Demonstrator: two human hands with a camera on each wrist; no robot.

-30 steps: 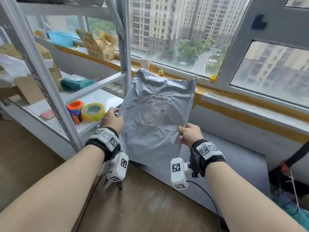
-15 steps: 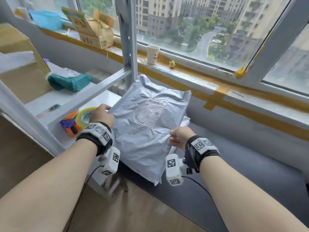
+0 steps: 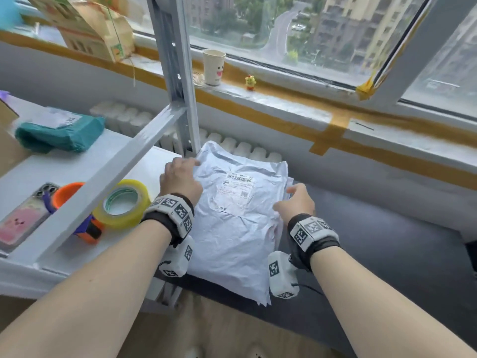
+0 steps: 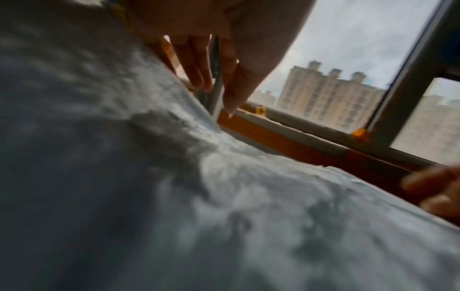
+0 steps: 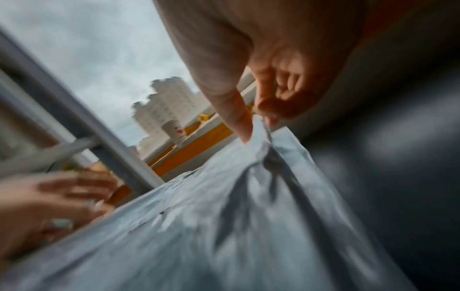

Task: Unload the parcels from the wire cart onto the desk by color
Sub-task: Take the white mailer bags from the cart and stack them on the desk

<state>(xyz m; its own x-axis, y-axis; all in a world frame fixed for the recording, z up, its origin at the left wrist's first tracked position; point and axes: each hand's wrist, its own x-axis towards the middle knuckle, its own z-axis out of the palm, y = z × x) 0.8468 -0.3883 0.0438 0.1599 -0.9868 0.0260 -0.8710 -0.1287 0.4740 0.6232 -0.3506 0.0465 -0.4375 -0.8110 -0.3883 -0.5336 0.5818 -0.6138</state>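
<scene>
A grey plastic parcel (image 3: pixel 232 228) with a white shipping label lies flat on the dark desk (image 3: pixel 387 241), on top of other pale parcels whose edges (image 3: pixel 282 228) stick out at its right. My left hand (image 3: pixel 180 177) lies at the parcel's upper left corner with its fingers (image 4: pixel 199 65) straight. In the right wrist view my right hand (image 5: pixel 256 118) pinches the parcel's (image 5: pixel 224 216) raised right edge between thumb and fingers. In the head view my right hand (image 3: pixel 294 200) is at that right edge. The wire cart is out of view.
A grey metal shelf post (image 3: pixel 178 73) stands just left of the parcel. On the white shelf are a teal parcel (image 3: pixel 62 133), a yellow tape roll (image 3: pixel 124 202), an orange dispenser (image 3: pixel 67 195) and a phone (image 3: pixel 23 218). A paper cup (image 3: pixel 213 67) stands on the windowsill.
The grey parcel came down from upright in both hands to flat on the desk stack. My left hand's fingers have straightened at its corner, and my view has tipped downward.
</scene>
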